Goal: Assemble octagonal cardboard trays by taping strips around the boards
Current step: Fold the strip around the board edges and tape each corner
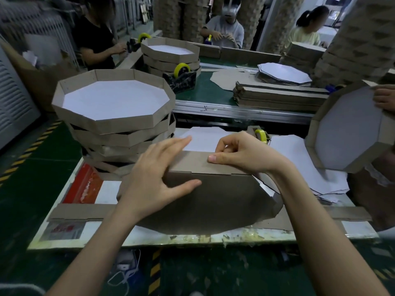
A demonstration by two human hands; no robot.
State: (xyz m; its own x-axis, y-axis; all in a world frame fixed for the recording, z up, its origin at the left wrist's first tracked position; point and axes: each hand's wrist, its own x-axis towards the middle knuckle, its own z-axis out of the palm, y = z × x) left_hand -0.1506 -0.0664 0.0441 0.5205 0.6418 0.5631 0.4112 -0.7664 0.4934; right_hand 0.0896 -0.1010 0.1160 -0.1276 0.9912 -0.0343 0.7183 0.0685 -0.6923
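Observation:
An octagonal brown cardboard board (213, 201) stands tilted on my work table, its brown back toward me. A brown cardboard strip (192, 162) runs along its top edge. My left hand (158, 178) lies over the strip with straight fingers, thumb pressing the board's back. My right hand (237, 152) pinches the strip's top edge between thumb and curled fingers. A yellow tape roll on a dispenser (261, 135) sits just behind my right hand. More strip (85, 211) lies flat on the table under the board.
A stack of finished trays (115, 116) stands at the left. White-faced boards (299, 167) lie at the right, where another person's hand (384, 99) holds a tray (346, 135). Behind, a conveyor table (213, 90) carries strips, boards and tape dispensers. Other workers stand beyond.

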